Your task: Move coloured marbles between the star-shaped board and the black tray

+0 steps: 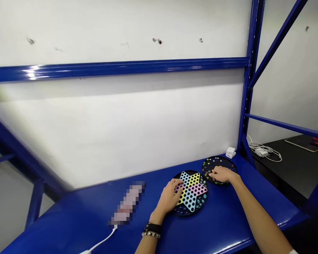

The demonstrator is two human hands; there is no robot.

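A star-shaped Chinese checkers board point(190, 201) in blue, yellow and pink, dotted with black holes, lies on a round black tray point(184, 213). Glass marbles point(200, 201) show around the star. My left hand point(171, 195) rests over the star's left side, fingers stretched out and covering part of it. To the right, a second round black tray point(204, 162) holds several small coloured marbles. My right hand point(224, 174) reaches into it with fingers pinched together. A small orange spot shows by the fingertips; what they hold, if anything, is too small to tell.
A pixelated phone-like object point(128, 204) with a white cable point(102, 241) lies on the blue tabletop point(214, 225). White charger blocks point(230, 152) stand at the back right. Blue rack posts point(245, 106) frame a white wall. Beyond, a black table point(294, 162) carries a charger with cable.
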